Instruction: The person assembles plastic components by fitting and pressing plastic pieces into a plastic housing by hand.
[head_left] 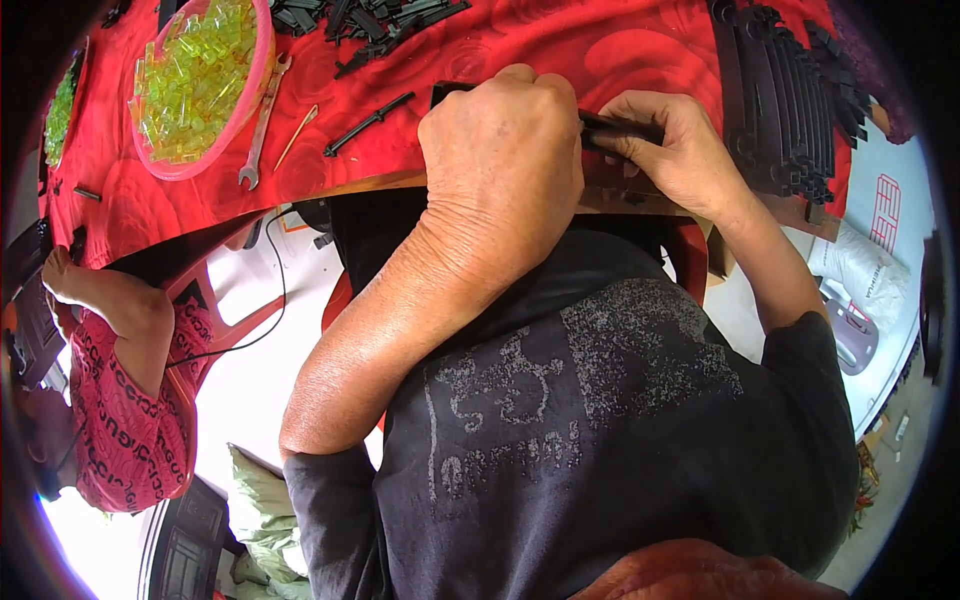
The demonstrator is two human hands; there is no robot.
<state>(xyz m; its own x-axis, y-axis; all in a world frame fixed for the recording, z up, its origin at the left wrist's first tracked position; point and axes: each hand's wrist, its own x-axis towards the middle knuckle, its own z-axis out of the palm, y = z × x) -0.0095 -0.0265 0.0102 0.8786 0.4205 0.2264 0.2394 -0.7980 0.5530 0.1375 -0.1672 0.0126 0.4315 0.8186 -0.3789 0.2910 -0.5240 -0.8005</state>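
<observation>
My left hand is closed in a fist at the table's near edge, its back toward me. Whatever its fingers hold is hidden beneath it; a dark edge shows beside the knuckles. Close by on the right, my right hand pinches a narrow black plastic piece between thumb and fingers. That piece reaches across to the left fist. A slim black rod-like part lies on the red cloth left of my hands.
On the red-covered table are a pink basket of yellow-green clear pieces, a wrench, a thin stick and loose black parts. Long black strips lie in rows at right. Another person's arm is at left.
</observation>
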